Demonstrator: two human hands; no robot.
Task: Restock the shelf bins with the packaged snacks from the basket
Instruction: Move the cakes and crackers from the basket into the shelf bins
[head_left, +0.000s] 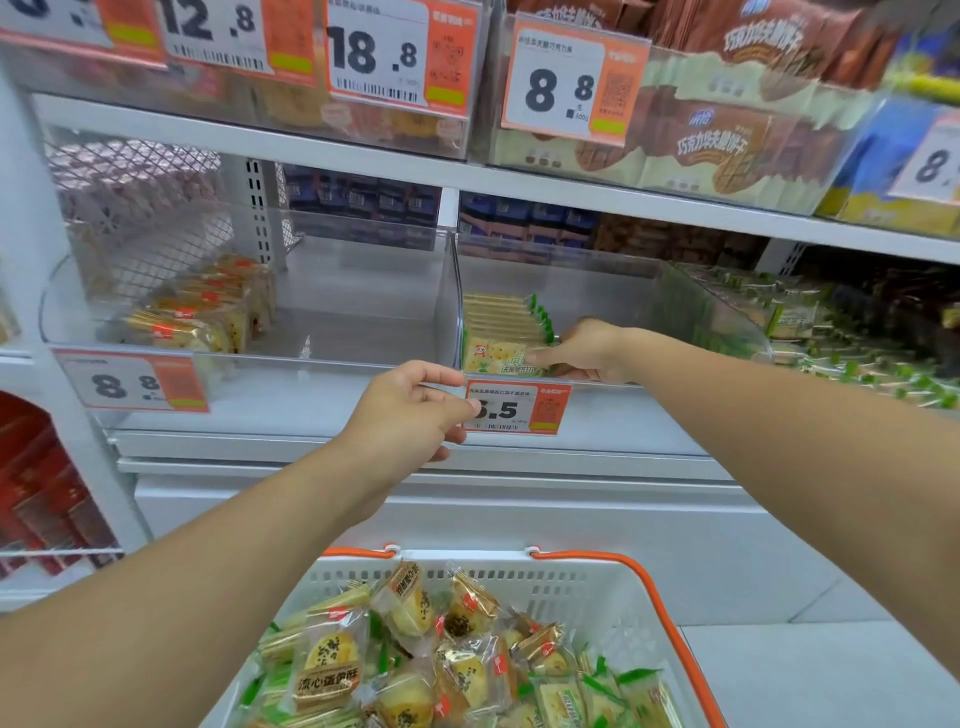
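Basket (613, 587) snacks below; left hand (410, 410) pinches bin's front edge (311, 356) (6.5 tag), right hand (587, 351) grips cracker packet (498, 358).

Bright, even overhead store light, soft shadows, faint glare on clear bin walls, blurred and bowed edges.

1. The white shelf (291, 447) carries two clear bins side by side.
2. The left bin (249, 358) holds orange-labelled pastry packs (202, 317).
3. The right bin (613, 384), touching it, holds a row of green cracker packs (501, 325).
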